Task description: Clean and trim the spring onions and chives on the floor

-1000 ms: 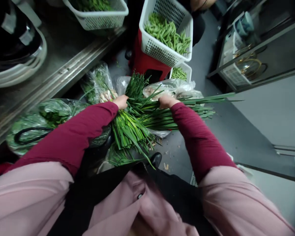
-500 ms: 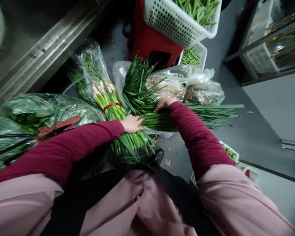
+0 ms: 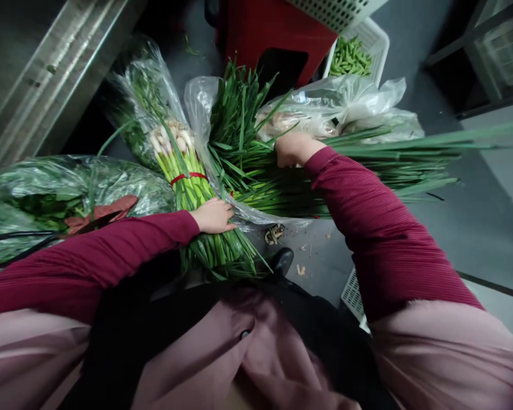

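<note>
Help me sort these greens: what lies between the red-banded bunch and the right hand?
In the head view, clear plastic and dark green leaves lie between the red-banded bunch and the right hand.

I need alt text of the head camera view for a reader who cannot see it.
A person's left hand lies on a white-bulbed green bundle tied with a red band; the right hand grips long green leaves. Beyond sits a white basket of green pods.

scallion bunch [image 3: 186, 156] left of stalks [image 3: 277, 193], bagged greens [image 3: 141, 179] farther left, pods [image 3: 350, 58] in basket [image 3: 379, 48] behind, beside what seems a stool [image 3: 256, 34]
</note>
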A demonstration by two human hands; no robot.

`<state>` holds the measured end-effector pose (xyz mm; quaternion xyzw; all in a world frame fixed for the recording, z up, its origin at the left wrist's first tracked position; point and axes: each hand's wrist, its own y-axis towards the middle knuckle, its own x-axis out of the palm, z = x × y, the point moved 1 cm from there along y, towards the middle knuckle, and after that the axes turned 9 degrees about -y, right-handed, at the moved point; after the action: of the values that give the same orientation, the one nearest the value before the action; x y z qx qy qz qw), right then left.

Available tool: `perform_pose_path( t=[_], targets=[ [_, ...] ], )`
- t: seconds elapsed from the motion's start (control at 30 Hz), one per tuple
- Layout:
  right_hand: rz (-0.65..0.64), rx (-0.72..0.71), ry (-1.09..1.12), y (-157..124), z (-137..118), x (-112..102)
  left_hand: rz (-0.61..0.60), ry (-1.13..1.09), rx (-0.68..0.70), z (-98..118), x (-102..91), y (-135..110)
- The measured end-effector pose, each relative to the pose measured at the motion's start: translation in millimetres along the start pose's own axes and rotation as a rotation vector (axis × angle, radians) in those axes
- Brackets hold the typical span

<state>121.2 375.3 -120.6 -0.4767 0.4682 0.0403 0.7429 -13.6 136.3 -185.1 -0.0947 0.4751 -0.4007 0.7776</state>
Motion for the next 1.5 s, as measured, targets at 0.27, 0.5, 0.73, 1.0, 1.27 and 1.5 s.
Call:
perform_pose_path(
  t=[0.27,0.5,0.73,1.0,1.27,1.5],
  targets=[
    [0.040,0.104,-0.291,-96,25,-64,0.042,-0.070,0.022,-6,-3.0,8],
    [0.077,0.331,-0.371,-220,19,-129,0.239,-0.327,0.028,40,-22.3,-17],
    [0.169,0.552,-0.254,-383,8,-185,0.248,-1.151,0.249,133,-44.9,-54],
    [0.257,0.389,1.088,-461,-63,-30,0.379,-1.745,0.439,193,-64.7,-63],
    [0.213,0.332,1.131,-448,-141,80,0.499,-2.049,0.558,208,-52.7,-106],
    [0.256,0.154,0.654,-477,-165,74,0.622,-2.209,0.452,220,-74.4,-137]
  ],
)
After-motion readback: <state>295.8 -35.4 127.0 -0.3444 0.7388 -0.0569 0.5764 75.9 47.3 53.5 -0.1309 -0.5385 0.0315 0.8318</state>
